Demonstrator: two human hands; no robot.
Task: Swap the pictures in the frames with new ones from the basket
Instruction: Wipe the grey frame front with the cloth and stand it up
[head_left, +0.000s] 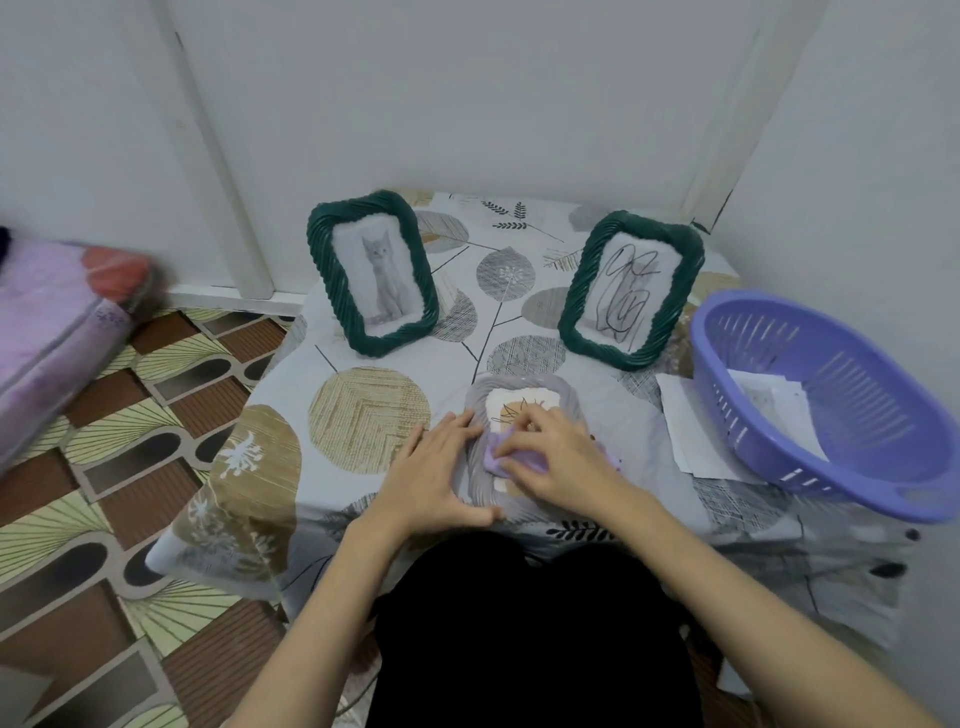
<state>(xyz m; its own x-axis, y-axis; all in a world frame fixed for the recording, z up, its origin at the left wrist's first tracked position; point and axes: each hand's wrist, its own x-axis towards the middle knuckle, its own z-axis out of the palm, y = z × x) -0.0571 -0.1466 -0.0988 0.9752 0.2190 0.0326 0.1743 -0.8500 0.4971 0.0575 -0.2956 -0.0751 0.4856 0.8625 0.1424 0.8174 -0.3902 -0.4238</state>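
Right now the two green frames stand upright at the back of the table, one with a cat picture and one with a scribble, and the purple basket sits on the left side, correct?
Not quite. The head view shows the purple basket on the right side of the table, not the left. The rest holds: both green frames stand at the back, the cat picture to the left and the scribble to the right.

The bench (597, 332) wears a leaf-patterned cloth (363, 415). Two green frames (371, 273) (631, 296) stand toward its far edge, left and right; a grey frame (519, 395) lies flat at the near edge. At the right edge a purple basket (831, 405) sits on a white sheet (680, 415).
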